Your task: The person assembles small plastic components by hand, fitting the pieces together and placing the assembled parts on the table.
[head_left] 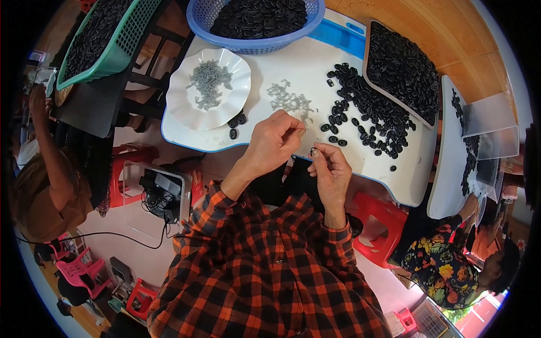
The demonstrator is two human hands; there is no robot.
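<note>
Both my hands are over the near edge of the white table. My left hand is closed in a pinch; whatever is between its fingertips is too small to make out. Just right of it and slightly lower, my right hand pinches a small black oval piece between thumb and forefinger. Beyond my hands lies a loose patch of tiny see-through pins. To its right spreads a heap of black oval pieces. A white wavy-rimmed plate at left bears more pins.
At the back stands a blue basket full of black pieces; a tray of them sits at right. A green basket is at far left. One person is at left, another at right. Red stools flank me.
</note>
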